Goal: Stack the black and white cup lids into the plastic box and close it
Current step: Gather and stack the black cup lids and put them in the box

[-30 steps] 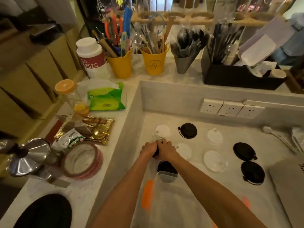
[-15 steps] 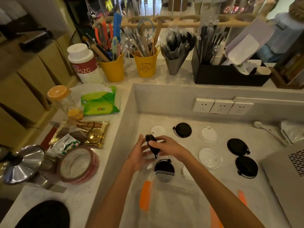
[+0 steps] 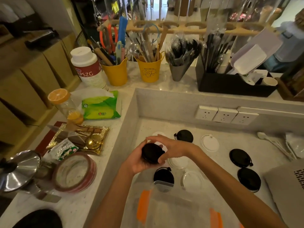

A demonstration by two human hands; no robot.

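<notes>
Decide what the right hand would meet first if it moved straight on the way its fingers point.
The black lid held in the left hand: the right hand points left, and its fingers seem to curl over the lid's rim, though depth is unclear.

Loose lids (image 3: 241, 157) dot the tabletop's (image 3: 220, 163) middle and right, bare lanes between them. A raised wall (image 3: 164, 104) closes its left and rear edges; a clear plastic box (image 3: 172, 211) fills the near edge, a grey device (image 3: 287, 191) the near-right corner.
</notes>
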